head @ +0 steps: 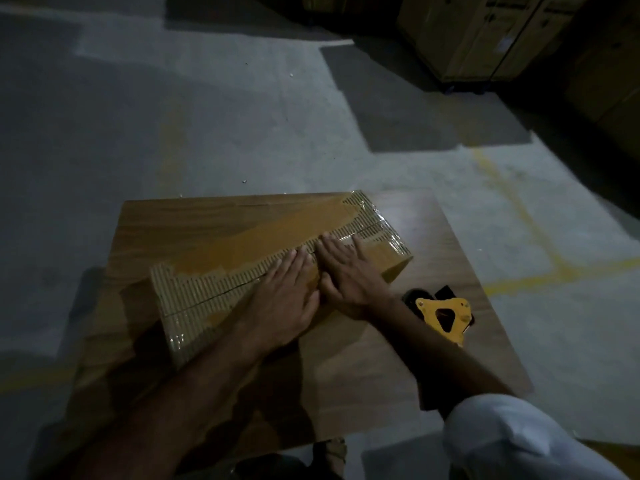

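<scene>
While the worktop (433, 237) carries the box (214, 258), its long axis runs 8 to 2 o'clock. Left hand (284, 299) and right hand (346, 271) press flat, uncurled, on the seam (207, 301) at mid-length; right hand lies nearer 2 o'clock. Dispenser (443, 317): 4 o'clock of the hands.

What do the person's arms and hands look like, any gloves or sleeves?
The left hand and right hand are bare, no gloves; no rings or watch show in the dim light. The left forearm is uncovered; a white sleeve covers the right arm from about the elbow.
</scene>
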